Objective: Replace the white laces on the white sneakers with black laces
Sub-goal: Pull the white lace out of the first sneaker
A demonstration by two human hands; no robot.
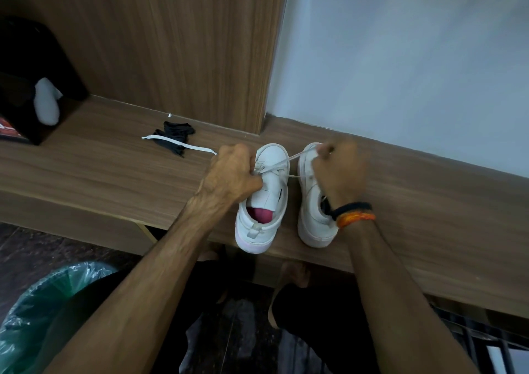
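White lace (296,156), right hand (340,170) pulling, left sneaker (264,202)

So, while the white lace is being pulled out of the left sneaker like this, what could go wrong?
1. The left sneaker has its heel past the edge of the wooden shelf. A strong pull by the right hand on the white lace may tip it off if the left hand loosens.
2. The right sneaker stands close beside it, so it may get knocked.
3. A loose white lace lies across the black laces; they may tangle.
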